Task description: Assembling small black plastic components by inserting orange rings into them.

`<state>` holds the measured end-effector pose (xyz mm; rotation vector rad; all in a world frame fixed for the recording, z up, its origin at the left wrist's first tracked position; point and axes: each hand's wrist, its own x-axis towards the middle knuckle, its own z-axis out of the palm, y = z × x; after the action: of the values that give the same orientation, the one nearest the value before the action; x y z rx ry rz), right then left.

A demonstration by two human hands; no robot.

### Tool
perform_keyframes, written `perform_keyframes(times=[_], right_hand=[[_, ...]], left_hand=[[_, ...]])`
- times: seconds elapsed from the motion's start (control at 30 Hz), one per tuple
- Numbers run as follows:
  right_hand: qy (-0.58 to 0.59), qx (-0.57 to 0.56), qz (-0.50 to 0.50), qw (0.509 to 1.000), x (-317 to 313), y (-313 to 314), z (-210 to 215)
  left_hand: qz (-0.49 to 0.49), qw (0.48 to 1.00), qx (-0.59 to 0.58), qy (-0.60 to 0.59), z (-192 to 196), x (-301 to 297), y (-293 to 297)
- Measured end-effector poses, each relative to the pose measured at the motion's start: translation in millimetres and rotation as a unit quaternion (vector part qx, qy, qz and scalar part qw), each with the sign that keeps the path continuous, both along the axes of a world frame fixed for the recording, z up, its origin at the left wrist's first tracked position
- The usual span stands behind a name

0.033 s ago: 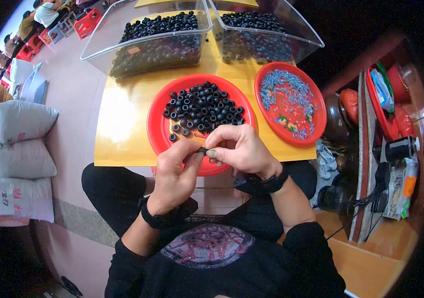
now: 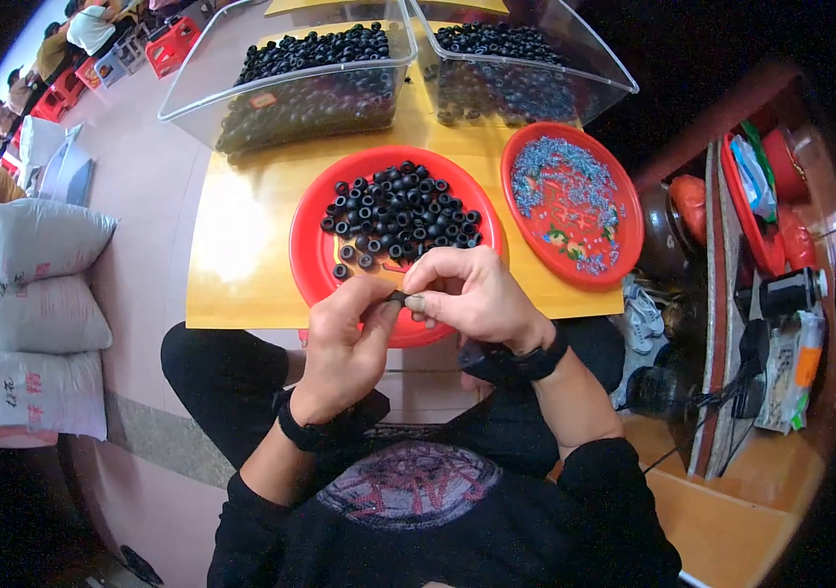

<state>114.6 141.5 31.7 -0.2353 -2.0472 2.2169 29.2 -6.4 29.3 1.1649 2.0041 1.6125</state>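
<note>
Past a black shirt [image 2: 418, 554] with lettered print, the left hand [image 2: 347, 338] and right hand [image 2: 472, 294] together pinch a small black piece [image 2: 398, 296] above the red plate [image 2: 305, 225], with an illegibly labelled clear bin [image 2: 232, 137] beyond and character-printed white sacks [image 2: 41, 318] leftward.

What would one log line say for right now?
Left hand: pinching small black piece | Right hand: pinching same piece | Red plate under hands: black rings | Red tray beside: blue bits

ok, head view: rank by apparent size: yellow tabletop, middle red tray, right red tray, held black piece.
1. Yellow tabletop
2. Middle red tray
3. Right red tray
4. Held black piece, partly hidden by fingers, clearly smallest
</note>
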Motion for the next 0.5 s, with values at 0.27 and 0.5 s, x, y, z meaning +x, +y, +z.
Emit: perform_keyframes(times=[0.27,0.5], right_hand=[[0.062,0.154,-0.023,0.986,-2.9,-1.4,-4.4],[-0.013,0.06,-0.022,0.998,1.7,-1.3,8.6]], left_hand=[[0.004,0.988,0.026,-0.15,-12.6,-0.4,-1.4],[-0.017,0.962,0.042,-0.268,-14.2,0.8,0.1]])
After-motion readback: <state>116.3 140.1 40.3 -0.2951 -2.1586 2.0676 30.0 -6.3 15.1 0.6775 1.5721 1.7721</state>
